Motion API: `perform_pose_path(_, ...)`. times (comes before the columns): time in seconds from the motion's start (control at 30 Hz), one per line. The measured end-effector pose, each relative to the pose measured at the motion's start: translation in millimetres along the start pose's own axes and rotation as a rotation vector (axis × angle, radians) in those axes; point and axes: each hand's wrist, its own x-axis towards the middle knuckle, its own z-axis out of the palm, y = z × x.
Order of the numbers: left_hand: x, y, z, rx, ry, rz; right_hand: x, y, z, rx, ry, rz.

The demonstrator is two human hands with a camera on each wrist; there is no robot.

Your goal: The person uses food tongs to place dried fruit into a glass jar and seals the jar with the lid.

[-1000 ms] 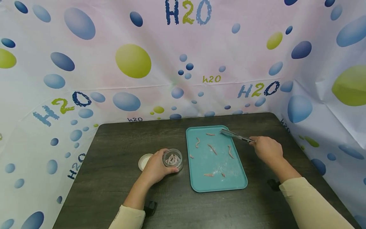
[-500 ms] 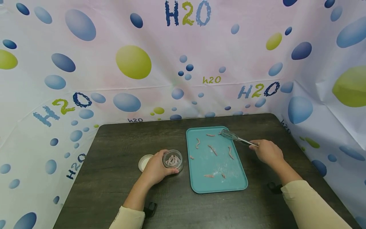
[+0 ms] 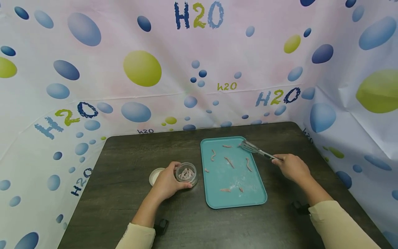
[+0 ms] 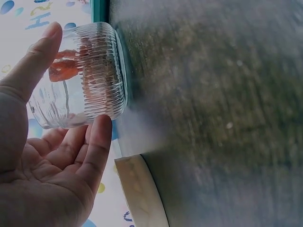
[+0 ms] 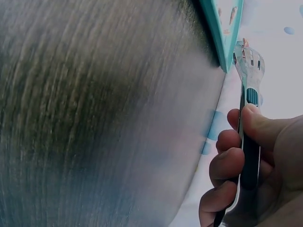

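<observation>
My left hand [image 3: 168,183] grips a glass jar [image 4: 102,71] from its left side, thumb and fingers around the wall. Pale pinkish strips [image 3: 187,174] lie inside the jar, which stands left of the tray. My right hand [image 3: 291,168] holds metal tongs [image 3: 262,152] by their dark-gripped handle, fingers curled round it. The slotted head of the tongs [image 5: 251,61] reaches over the far right corner of the teal tray [image 3: 217,202]. A small reddish piece [image 5: 245,42] shows at the tips of the tongs.
Several thin pinkish strips, one in the middle [image 3: 229,162], lie spread on the tray, with whitish smears among them. A cream round lid [image 3: 153,177] lies on the dark table [image 3: 130,152] behind my left hand. A bubble-print sheet [image 3: 105,76] hangs behind the table.
The tongs have turned, so their slotted face now shows, and my right hand has shifted slightly down and right. My left hand stays on the jar. The head view has shifted a little.
</observation>
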Motion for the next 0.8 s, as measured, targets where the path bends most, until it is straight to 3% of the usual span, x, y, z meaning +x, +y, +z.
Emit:
perform_pose_path(0.37,0.7,0.4,-1.3,-0.001,-0.018,-0.002,-10,-8,-4,0.081,0.034,-0.084)
perform_pose_path(0.8,-0.3,-0.3,-2.9,0.026,-0.025,-0.005,-24,-42,-13,0.116,0.038,-0.115)
